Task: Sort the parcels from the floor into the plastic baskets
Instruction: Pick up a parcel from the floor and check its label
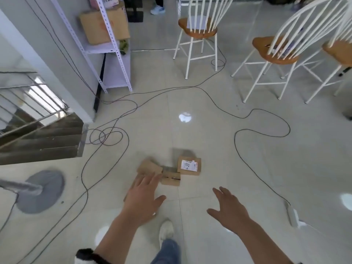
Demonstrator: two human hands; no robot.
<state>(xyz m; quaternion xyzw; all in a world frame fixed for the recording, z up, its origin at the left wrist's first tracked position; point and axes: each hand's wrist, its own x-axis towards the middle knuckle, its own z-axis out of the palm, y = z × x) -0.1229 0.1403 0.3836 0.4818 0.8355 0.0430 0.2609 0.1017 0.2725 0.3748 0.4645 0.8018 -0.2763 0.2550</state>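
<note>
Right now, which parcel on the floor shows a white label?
The right parcel, at the group's right edge, has a white printed label on top; the left parcel and middle parcel show none.

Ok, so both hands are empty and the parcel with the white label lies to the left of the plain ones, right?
Not quite. The head view shows the parcel with the white label on the right of the plain parcels, not the left. The rest holds: the left hand and the right hand are both empty, with fingers spread.
</note>
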